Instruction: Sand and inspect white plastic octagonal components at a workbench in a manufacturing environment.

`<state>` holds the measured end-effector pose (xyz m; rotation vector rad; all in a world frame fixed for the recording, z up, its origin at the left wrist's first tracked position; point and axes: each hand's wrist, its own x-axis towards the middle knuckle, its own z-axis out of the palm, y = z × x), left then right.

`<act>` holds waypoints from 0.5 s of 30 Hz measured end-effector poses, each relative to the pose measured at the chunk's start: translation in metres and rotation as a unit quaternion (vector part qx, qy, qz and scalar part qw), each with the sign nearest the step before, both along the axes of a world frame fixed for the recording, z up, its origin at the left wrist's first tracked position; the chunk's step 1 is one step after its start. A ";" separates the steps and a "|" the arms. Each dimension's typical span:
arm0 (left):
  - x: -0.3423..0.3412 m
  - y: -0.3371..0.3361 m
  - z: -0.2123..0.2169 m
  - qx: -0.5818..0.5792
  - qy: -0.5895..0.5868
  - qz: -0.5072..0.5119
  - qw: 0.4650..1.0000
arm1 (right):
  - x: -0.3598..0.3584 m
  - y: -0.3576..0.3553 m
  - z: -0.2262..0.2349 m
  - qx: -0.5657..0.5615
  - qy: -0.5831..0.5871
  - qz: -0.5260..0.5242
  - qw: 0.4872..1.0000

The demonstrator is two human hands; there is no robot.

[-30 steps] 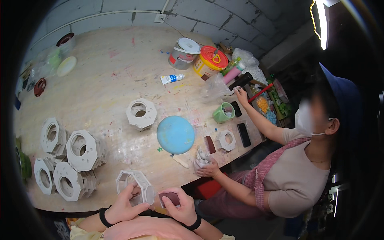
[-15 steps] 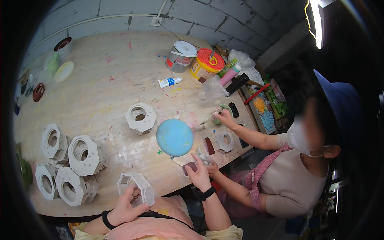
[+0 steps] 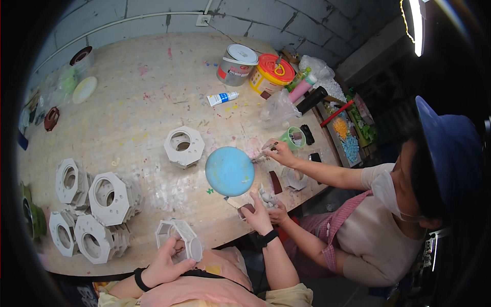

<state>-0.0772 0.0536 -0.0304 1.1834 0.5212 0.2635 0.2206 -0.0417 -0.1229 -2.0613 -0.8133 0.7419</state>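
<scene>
Near the table's front edge my left hand (image 3: 164, 260) grips a white octagonal frame (image 3: 194, 247), its fingers reaching into the central opening. A dark red-brown piece of sandpaper (image 3: 243, 212) is pinched in my right hand (image 3: 259, 219), right of the frame and apart from it. Beyond my right hand lies a round blue disc (image 3: 230, 171). Beside it a co-worker's hand (image 3: 280, 154) holds a thin brush-like tool (image 3: 260, 156) at the disc's edge. Close to my right hand, the co-worker's other hand (image 3: 279, 213) holds a small greyish-white piece (image 3: 267, 195).
Stacked white octagonal frames (image 3: 109, 198) fill the left front; another short stack (image 3: 184, 147) stands mid-table. Dark sandpaper (image 3: 275, 182) lies right of the disc. At the back are a grey can (image 3: 237, 65), a red-lidded bucket (image 3: 271, 71), a paint tube (image 3: 223, 99) and a green cup (image 3: 294, 138).
The co-worker's tool hand has moved left from beside the green cup to the blue disc's edge. My hands keep their holds; the whole view has shifted slightly.
</scene>
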 end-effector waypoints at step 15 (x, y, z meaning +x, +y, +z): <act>0.005 -0.001 0.000 -0.019 0.012 0.012 1.000 | -0.077 -0.017 0.051 0.055 0.215 -0.017 0.975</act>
